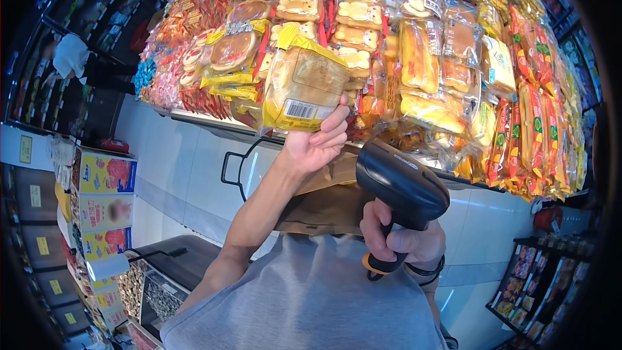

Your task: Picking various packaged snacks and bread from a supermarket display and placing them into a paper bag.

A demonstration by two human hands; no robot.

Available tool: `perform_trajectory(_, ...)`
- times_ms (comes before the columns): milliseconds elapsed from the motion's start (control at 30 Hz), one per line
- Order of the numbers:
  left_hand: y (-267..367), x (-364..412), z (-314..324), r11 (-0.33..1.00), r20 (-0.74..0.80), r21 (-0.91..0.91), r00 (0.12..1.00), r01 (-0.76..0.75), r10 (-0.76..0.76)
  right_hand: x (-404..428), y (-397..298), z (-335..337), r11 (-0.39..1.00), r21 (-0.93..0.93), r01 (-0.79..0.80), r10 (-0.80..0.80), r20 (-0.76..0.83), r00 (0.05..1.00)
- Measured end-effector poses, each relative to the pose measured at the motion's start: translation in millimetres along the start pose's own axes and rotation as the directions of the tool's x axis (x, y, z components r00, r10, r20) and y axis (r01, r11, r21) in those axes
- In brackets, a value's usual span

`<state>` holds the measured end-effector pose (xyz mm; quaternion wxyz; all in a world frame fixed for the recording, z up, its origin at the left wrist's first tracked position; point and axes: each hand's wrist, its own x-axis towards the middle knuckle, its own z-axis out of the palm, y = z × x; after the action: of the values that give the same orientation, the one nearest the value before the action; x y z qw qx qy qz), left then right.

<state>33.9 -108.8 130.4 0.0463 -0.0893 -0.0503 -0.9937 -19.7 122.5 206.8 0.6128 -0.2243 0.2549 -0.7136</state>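
In my left hand (318,143) I hold a clear and yellow plastic pack of bread (311,80), raised in front of the snack display. Its flat face is turned to me, showing a white barcode label (302,109) near the lower edge. My fingers grip the pack's lower right corner. My right hand (410,243) is wrapped around the handle of a black handheld barcode scanner (403,184), with an orange part at the handle's base. The scanner's head points up and leftward, apart from the pack. A dark band circles my right wrist.
A display (369,34) heaped with wrapped breads and biscuits spans the top. Below its edge sits a brown paper bag (320,204) near a black metal handle (233,167). Bins of nuts (131,277) stand lower left; shelves (539,282) lower right. A person (73,56) is far left.
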Motion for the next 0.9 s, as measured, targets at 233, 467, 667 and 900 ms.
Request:
perform_trajectory(233, 24.5, -17.4, 8.1, 0.986, -0.089, 0.155, 0.993, -0.064, 0.078, -13.6, -18.9, -7.8, 0.94, -0.34, 0.022, -0.084, -0.168, 0.982)
perform_trajectory(467, 162.8, -52.0, 83.4, 0.555, 0.085, 0.727, 0.856, -0.404, 0.51, -51.6, -18.5, -29.3, 0.67, -0.707, -0.226, -0.278, -0.522, 0.807)
perform_trajectory(667, 263.8, -45.5, 97.3, -0.009, 0.037, 0.998, 0.534, -0.056, 0.845, -63.6, -25.0, -25.8, 0.665, -0.705, -0.246, -0.338, -0.578, 0.743)
perform_trajectory(900, 297.2, 7.5, 45.4, -0.194, -0.119, 0.887, 0.614, 0.419, 0.78, -76.7, -36.8, -19.2, 0.379, -0.785, -0.49, -0.252, -0.598, 0.761)
